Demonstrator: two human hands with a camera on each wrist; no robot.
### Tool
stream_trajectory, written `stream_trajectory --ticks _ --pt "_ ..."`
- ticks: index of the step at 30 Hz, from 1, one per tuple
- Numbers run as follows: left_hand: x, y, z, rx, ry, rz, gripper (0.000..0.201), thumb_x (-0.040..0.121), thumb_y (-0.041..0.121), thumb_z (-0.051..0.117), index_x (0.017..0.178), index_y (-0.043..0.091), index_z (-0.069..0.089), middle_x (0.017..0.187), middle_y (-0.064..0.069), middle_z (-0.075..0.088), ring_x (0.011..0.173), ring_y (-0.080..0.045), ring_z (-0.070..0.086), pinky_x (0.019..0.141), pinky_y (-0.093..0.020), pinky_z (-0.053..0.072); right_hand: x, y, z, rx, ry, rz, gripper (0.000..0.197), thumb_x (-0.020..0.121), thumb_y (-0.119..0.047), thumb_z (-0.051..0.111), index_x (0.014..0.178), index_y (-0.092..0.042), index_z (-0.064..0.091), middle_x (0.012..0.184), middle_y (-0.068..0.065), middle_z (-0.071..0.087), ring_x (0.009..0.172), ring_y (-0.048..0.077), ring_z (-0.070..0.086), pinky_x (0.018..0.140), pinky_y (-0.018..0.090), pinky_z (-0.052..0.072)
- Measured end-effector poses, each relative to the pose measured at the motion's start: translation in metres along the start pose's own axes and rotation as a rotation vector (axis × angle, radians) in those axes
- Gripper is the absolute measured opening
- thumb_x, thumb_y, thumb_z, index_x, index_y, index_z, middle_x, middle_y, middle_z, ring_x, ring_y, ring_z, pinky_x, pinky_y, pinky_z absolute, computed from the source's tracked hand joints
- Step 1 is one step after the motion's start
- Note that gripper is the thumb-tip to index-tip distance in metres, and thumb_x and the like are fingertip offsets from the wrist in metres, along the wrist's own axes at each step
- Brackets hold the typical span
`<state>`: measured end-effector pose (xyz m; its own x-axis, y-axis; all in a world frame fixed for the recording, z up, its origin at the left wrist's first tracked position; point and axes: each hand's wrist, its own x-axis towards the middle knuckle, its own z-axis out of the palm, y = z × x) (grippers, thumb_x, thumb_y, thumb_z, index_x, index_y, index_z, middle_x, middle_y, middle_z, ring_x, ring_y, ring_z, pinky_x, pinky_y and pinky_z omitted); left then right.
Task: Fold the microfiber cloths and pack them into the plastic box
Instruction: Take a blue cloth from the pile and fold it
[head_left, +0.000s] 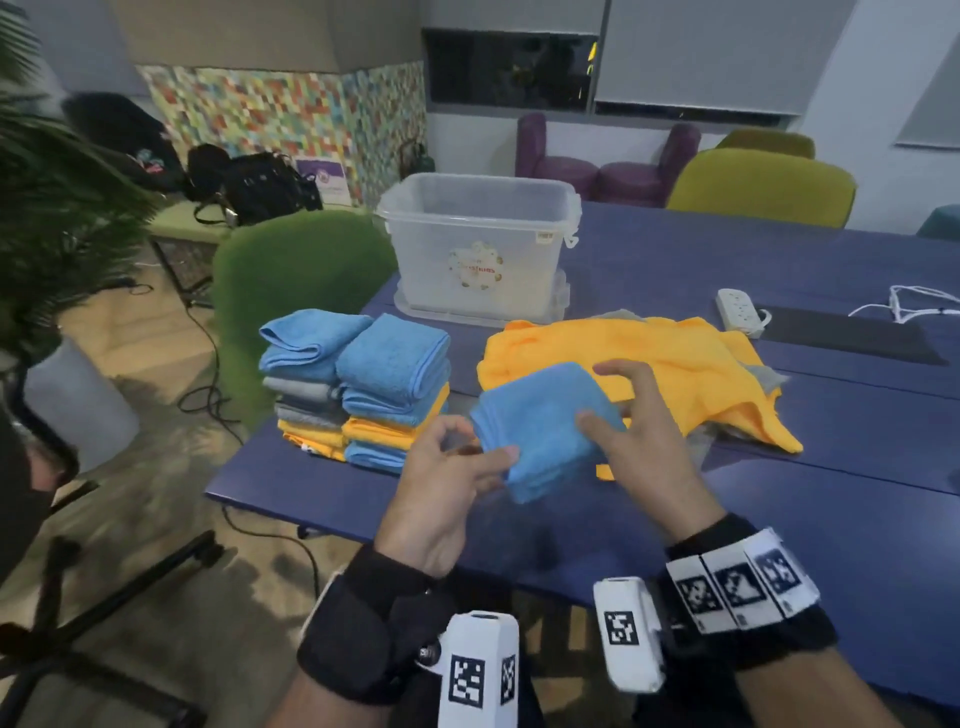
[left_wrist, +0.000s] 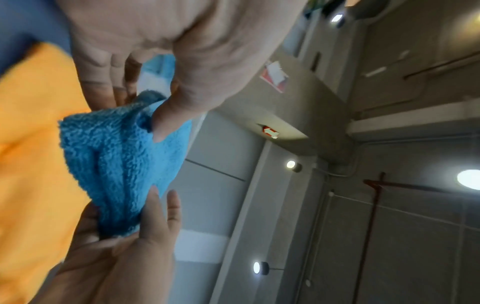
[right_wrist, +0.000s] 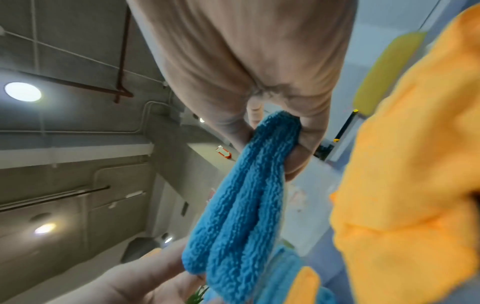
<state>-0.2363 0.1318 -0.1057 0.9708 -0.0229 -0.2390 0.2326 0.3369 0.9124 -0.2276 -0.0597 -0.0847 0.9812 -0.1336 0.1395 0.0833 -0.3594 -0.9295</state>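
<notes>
Cloth, blue, folded, held above tabletop between both grips: left hand pinches near corner, right hand clasps far edge. Risk: loose pinch, layers splay and fold opens before box, beyond grips.

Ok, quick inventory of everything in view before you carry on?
Held cloth: one, blue, folded, between both hands.
Stacks: two, blue, grey and yellow folded cloths, table's left edge.
Loose cloths: yellow over grey, unfolded, behind the held cloth.
Box: one, clear, open, far side of table.
Power strip: one, white, right.
Table: blue.
Chairs: green, purple, yellow.
Left hand: pinches the held cloth.
Right hand: grips its other edge.
</notes>
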Motion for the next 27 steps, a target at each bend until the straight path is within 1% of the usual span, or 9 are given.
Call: stream_trajectory --ticks 3,6,8,10,12,15,20,24,27 --pt "0.004 0.045 -0.017 -0.001 0.085 0.162 0.041 0.083 -0.013 0.071 0.086 0.017 0.045 0.089 -0.021 0.06 0.08 -0.028 0.063 0.076 -0.042 0.051 0.033 -0.04 0.029 0.076 -0.088 -0.116 0.036 0.092 -0.013 0.065 0.115 -0.038 0.054 0.097 0.01 0.067 0.088 0.026 0.065 0.077 0.047 0.055" --pt "0.013 0.085 -0.037 0.011 0.192 0.269 0.045 0.083 -0.01 0.073 0.102 0.016 0.043 0.076 -0.014 0.062 0.06 -0.021 0.063 0.067 -0.039 0.055 0.076 -0.069 0.062 0.127 -0.193 -0.168 0.026 0.088 -0.016 0.066 0.107 -0.032 0.06 0.104 0.015 0.065 0.09 0.039 0.064 0.078 0.051 0.056" --pt "0.02 0.108 -0.048 0.028 0.25 0.327 0.056 0.081 -0.01 0.075 0.117 0.018 0.042 0.087 -0.015 0.065 0.063 -0.021 0.066 0.063 -0.035 0.06 0.106 -0.082 0.086 0.181 -0.248 -0.151 0.022 0.087 -0.015 0.068 0.101 -0.03 0.063 0.099 0.024 0.062 0.081 0.038 0.061 0.072 0.048 0.058" --pt "0.028 0.125 -0.058 0.076 0.305 0.386 0.067 0.08 -0.011 0.076 0.128 0.022 0.043 0.095 -0.018 0.065 0.069 -0.024 0.069 0.061 -0.034 0.061 0.131 -0.092 0.11 0.195 -0.321 -0.125 0.022 0.092 -0.008 0.067 0.099 -0.029 0.065 0.091 0.019 0.057 0.08 0.028 0.057 0.069 0.04 0.057" --pt "0.039 0.136 -0.069 0.127 0.35 0.407 0.062 0.079 -0.011 0.075 0.125 0.024 0.05 0.104 -0.022 0.069 0.074 -0.028 0.072 0.062 -0.038 0.063 0.151 -0.1 0.133 0.216 -0.406 -0.087 0.025 0.093 -0.003 0.064 0.097 -0.028 0.068 0.094 0.017 0.06 0.083 0.026 0.058 0.07 0.035 0.057" --pt "0.057 0.148 -0.087 0.158 0.405 0.405 0.049 0.08 -0.011 0.073 0.112 0.022 0.057 0.105 -0.023 0.072 0.085 -0.036 0.074 0.065 -0.043 0.064 0.171 -0.11 0.162 0.231 -0.484 -0.024 0.029 0.092 -0.001 0.063 0.107 -0.025 0.07 0.115 0.018 0.064 0.093 0.025 0.061 0.08 0.034 0.059" --pt "0.077 0.16 -0.111 0.164 0.467 0.353 0.05 0.081 -0.01 0.076 0.119 0.013 0.054 0.108 -0.019 0.071 0.088 -0.033 0.076 0.07 -0.04 0.065 0.195 -0.115 0.198 0.152 -0.535 -0.022 0.04 0.092 0.001 0.061 0.127 -0.017 0.067 0.128 0.014 0.064 0.109 0.026 0.064 0.096 0.037 0.057" --pt "0.089 0.155 -0.124 0.178 0.521 0.341 0.05 0.079 -0.009 0.078 0.117 0.011 0.052 0.106 -0.019 0.07 0.084 -0.032 0.077 0.075 -0.044 0.065 0.2 -0.107 0.219 0.049 -0.483 -0.108 0.031 0.09 -0.005 0.067 0.118 -0.017 0.062 0.096 0.009 0.062 0.091 0.026 0.064 0.089 0.042 0.057" --pt "0.097 0.151 -0.136 0.164 0.564 0.342 0.049 0.081 -0.006 0.077 0.121 0.008 0.053 0.104 -0.017 0.071 0.077 -0.028 0.076 0.069 -0.038 0.065 0.203 -0.103 0.229 0.08 -0.499 -0.127 0.019 0.091 -0.008 0.068 0.106 -0.018 0.062 0.09 0.009 0.059 0.088 0.026 0.062 0.093 0.051 0.057"
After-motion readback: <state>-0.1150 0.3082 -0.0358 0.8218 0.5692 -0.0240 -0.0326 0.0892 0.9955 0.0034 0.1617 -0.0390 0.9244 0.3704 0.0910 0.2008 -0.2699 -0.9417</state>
